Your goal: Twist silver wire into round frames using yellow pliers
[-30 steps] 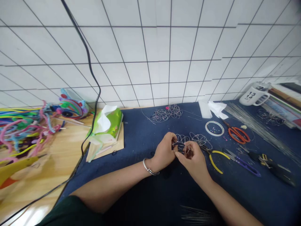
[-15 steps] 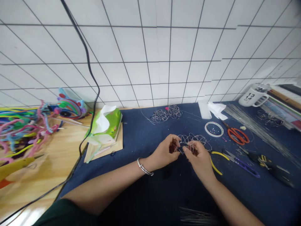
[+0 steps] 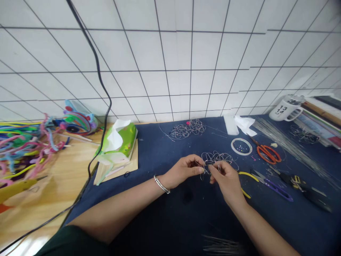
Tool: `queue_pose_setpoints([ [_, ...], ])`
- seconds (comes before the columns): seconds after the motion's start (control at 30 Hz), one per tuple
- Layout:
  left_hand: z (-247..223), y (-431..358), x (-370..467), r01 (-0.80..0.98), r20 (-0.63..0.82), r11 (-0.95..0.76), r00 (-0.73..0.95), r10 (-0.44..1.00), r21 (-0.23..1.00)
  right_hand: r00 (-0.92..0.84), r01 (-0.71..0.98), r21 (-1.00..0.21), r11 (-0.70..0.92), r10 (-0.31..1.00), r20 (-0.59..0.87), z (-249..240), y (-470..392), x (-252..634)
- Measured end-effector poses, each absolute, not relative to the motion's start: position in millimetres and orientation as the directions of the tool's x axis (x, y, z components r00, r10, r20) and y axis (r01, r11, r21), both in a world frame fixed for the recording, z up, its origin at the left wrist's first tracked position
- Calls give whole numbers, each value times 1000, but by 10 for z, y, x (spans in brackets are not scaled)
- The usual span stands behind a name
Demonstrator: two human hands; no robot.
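Note:
A looped piece of thin silvery wire is held between my two hands over the dark blue cloth. My left hand pinches its left end with thumb and fingers, and a bracelet circles that wrist. At the right, my right hand grips the wire close to the left fingertips, its fingers curled. Fine wire ends stick out between the hands. Behind them lies another tangled wire piece with a small pink spot. Yellow-handled pliers lie beside the right hand, partly hidden by it.
Right: purple-handled scissors, orange scissors, a round bead dish, long wires, black tools, a white mug. Left: a green tissue pack, a black cable, pipe cleaners. Short wires lie in front.
The left fingers have shifted slightly at the wire, with the thumb now straighter. My right hand's fingers are curled more inward. The view has moved a little.

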State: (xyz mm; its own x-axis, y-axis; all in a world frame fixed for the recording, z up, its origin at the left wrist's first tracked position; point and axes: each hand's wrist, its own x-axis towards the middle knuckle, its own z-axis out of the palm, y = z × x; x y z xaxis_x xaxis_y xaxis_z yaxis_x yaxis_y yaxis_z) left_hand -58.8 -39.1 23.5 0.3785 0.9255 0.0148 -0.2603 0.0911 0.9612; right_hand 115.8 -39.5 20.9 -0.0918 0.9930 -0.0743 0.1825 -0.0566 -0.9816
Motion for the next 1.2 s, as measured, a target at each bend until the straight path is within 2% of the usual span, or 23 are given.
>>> queue_pose_setpoints([
  [0.17,204,-392,-577,-236,35,52,351,936,970,-132,133,-990,-56,988,-74,192,-416,1149],
  [0.4,230,-383,-595,-187,25,28,279,960,982,-215,-21,-993,-118,970,-111,309,-443,1117],
  [0.57,200,-382,-601,-195,25,31,281,959,980,-198,78,-995,-60,977,-75,296,-424,1110],
  [0.8,202,-376,-627,-352,58,110,434,899,930,-126,173,-985,30,992,9,229,-396,1164],
  [1.03,162,-403,-571,-287,-15,175,482,876,942,-81,323,-943,78,995,55,238,-443,1146],
  [1.2,189,-397,-560,-280,29,137,516,856,950,-108,280,-959,49,994,19,256,-460,1133],
])
